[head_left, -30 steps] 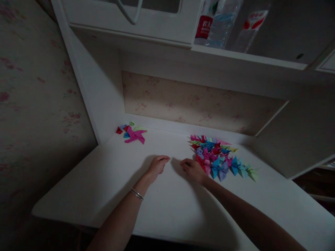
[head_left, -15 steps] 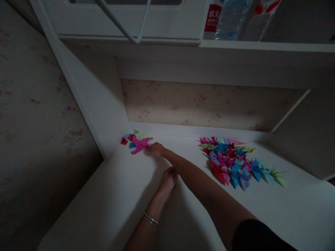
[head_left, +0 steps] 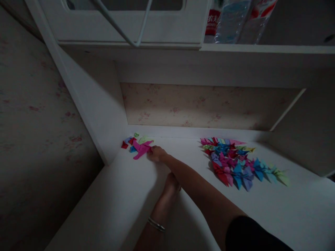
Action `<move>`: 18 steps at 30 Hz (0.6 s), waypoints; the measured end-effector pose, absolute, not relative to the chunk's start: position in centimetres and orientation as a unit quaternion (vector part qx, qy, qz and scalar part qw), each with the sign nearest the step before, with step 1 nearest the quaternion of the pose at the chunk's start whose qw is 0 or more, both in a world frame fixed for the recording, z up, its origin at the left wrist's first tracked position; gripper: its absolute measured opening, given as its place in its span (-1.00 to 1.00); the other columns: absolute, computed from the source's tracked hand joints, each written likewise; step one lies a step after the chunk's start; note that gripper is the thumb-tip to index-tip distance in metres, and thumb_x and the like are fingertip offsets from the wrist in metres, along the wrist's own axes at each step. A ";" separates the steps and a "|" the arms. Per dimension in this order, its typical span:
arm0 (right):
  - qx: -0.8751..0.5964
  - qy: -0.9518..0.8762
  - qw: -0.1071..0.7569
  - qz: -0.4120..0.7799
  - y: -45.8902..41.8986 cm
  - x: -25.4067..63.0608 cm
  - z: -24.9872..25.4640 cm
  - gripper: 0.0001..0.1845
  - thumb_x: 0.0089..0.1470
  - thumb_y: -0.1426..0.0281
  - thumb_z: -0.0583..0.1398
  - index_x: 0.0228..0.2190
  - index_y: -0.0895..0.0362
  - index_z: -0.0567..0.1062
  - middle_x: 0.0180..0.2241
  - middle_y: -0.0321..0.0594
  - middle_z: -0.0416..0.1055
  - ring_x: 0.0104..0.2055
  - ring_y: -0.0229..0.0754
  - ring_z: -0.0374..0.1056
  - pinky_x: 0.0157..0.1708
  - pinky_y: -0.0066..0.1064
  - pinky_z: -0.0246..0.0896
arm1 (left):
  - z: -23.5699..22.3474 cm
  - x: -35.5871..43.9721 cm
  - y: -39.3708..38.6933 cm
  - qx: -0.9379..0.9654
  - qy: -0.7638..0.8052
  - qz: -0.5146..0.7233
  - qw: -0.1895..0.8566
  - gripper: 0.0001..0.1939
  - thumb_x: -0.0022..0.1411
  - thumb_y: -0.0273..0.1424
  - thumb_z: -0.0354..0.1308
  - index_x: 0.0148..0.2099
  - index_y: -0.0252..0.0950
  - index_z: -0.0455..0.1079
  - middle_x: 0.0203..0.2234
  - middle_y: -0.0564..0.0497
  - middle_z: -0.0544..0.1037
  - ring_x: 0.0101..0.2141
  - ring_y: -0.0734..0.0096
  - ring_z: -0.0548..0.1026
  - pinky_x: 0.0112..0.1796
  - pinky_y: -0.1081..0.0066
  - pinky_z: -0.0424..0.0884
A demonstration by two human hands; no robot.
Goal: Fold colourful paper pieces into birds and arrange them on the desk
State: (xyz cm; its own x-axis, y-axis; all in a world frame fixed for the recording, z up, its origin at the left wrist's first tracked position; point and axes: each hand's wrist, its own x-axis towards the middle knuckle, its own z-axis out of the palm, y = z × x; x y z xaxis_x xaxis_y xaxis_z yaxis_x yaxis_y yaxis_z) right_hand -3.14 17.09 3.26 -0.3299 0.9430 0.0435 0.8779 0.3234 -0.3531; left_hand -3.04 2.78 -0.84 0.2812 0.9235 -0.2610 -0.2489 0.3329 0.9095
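At the back left of the white table lies a magenta folded-paper pinwheel (head_left: 141, 149), flat with crossed arms. My right hand (head_left: 157, 153) reaches across to it, fingers closed on its right end. Small folded papers crowd behind the pinwheel: a red piece (head_left: 125, 144), a blue piece (head_left: 133, 149) and a pale green piece (head_left: 144, 139). Under my right forearm, nearer to me, my left hand (head_left: 171, 185) rests low over the table with its fingers curled in. The forearm covers part of it, and whatever those fingers hold is hidden.
Rows of colourful folded-paper pieces (head_left: 231, 162) stand at the back right of the table (head_left: 104, 209). Overhead is a white cabinet with a metal handle (head_left: 136, 43). Plastic bottles (head_left: 232, 22) stand on its shelf. A side panel (head_left: 96, 108) borders the left.
My right hand has crossed from the middle to the left and taken hold of the magenta pinwheel, which has shifted slightly. My left hand has come nearer to me, under the right forearm.
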 end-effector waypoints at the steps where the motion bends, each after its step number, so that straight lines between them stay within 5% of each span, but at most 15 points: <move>1: -0.560 -0.805 0.139 0.139 16.8 -2.8 3.7 -0.58 0.13 0.16 0.03 -0.19 0.18 0.51 -0.06 0.04 0.41 -0.02 0.06 0.33 -0.10 -0.22 0.25 | -0.7 -3.1 2.7 0.400 0.427 0.424 0.691 -0.83 0.03 -0.32 0.15 -0.50 -0.29 0.29 -0.76 0.14 0.18 -0.72 0.59 0.05 -0.63 0.42 -0.11; 7: -0.534 -0.783 0.267 0.172 14.2 0.8 5.9 -0.69 0.12 0.33 0.09 -0.15 0.16 0.50 -0.04 -0.07 0.41 0.00 -0.07 0.31 0.00 -0.34 0.15 | 0.9 -4.2 2.5 0.320 0.392 0.486 0.712 -0.88 -0.01 -0.39 0.17 -0.36 -0.30 0.36 -0.65 0.21 0.21 -0.70 0.68 0.10 -0.66 0.57 -0.05; 12: -0.536 -0.721 0.378 0.222 9.9 5.8 6.4 -0.59 0.15 0.28 0.08 -0.02 0.18 0.42 0.00 -0.08 0.39 -0.03 -0.16 0.34 -0.04 -0.39 0.20 | 1.6 -5.2 2.7 0.185 0.368 0.533 0.740 -0.87 0.01 -0.49 0.20 -0.34 -0.30 0.32 -0.56 0.17 0.33 -0.66 0.73 0.24 -0.61 0.63 0.15; 18: -0.524 -0.589 0.496 0.363 2.8 12.3 4.9 -0.54 0.07 0.24 0.15 -0.01 0.18 0.42 -0.12 -0.09 0.47 -0.14 -0.12 0.40 -0.12 -0.28 0.28 | 2.1 -5.6 2.7 0.155 0.288 0.514 0.793 -0.85 0.21 -0.39 0.05 -0.22 -0.33 0.38 -0.23 -0.15 0.50 -0.28 0.37 0.51 -0.29 0.40 0.44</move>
